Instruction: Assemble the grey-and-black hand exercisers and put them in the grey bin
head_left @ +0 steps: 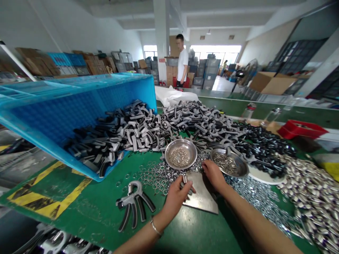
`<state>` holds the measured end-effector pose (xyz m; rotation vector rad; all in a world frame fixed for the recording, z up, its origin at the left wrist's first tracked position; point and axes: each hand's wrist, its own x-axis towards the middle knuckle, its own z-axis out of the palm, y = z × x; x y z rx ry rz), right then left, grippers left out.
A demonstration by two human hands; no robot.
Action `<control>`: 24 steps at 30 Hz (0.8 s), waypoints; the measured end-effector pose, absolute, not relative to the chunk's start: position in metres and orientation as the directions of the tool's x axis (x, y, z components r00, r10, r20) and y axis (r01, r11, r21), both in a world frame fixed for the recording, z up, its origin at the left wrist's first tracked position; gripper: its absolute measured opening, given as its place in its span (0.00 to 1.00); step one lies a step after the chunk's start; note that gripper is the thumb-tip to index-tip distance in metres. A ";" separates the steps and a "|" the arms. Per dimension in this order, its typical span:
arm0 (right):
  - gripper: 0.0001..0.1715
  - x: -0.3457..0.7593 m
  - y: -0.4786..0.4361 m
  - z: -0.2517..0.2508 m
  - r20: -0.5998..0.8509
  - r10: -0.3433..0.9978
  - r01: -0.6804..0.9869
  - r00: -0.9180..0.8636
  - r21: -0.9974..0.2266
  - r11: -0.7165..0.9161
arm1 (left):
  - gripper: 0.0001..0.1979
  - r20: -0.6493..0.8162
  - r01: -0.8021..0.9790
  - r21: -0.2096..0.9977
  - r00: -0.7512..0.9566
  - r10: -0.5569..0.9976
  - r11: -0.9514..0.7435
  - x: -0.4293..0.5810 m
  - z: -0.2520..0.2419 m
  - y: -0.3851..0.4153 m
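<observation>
My left hand [176, 195] is closed over the metal plate [203, 197], fingers and thumb pinching a small coil spring [184, 179] that stands up from them. Whatever else the fingers hold below it is mostly covered. My right hand [214, 175] reaches to the small shiny metal parts [199, 162] between two bowls, its fingertips bunched together; anything in them is hidden. Left of the hands lie assembled hand grippers [136, 203] with grey frames, black pads and springs. Metal rings [156, 178] are scattered between these and the plate.
A steel bowl [167, 160] holds small parts; another bowl [245, 173] holds pins. Grey handles [196, 120] heap up behind, spilling from a tipped blue crate [79, 95]. Black-headed parts [265, 144], nuts [254, 194] and metal cylinders [309, 190] lie right. A person [182, 63] stands beyond.
</observation>
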<state>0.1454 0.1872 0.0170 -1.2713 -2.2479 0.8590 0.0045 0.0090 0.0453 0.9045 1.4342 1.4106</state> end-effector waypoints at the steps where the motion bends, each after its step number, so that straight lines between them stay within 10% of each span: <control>1: 0.07 0.150 0.185 0.019 0.050 0.874 0.584 -0.484 -0.725 0.365 | 0.18 -0.083 -0.078 0.995 -0.343 0.936 0.060 0.006 0.048 0.015; 10: 0.16 0.171 0.109 0.045 -0.140 0.780 0.111 -0.610 -0.990 -0.091 | 0.14 0.226 0.240 0.959 -0.338 0.914 -0.148 0.024 0.051 0.035; 17: 0.15 0.182 0.093 0.048 -0.196 0.614 -0.136 -0.765 -0.882 -0.451 | 0.14 0.234 0.408 0.909 -0.330 0.914 -0.086 0.036 0.048 0.027; 21: 0.15 0.191 0.089 0.054 -0.218 0.602 -0.082 -0.768 -0.899 -0.430 | 0.15 0.209 0.422 0.905 -0.331 0.920 -0.054 0.039 0.047 0.028; 24: 0.12 0.196 0.082 0.054 -0.092 0.763 0.087 -0.640 -0.995 -0.047 | 0.15 0.160 0.350 0.937 -0.356 0.921 -0.027 0.043 0.054 0.026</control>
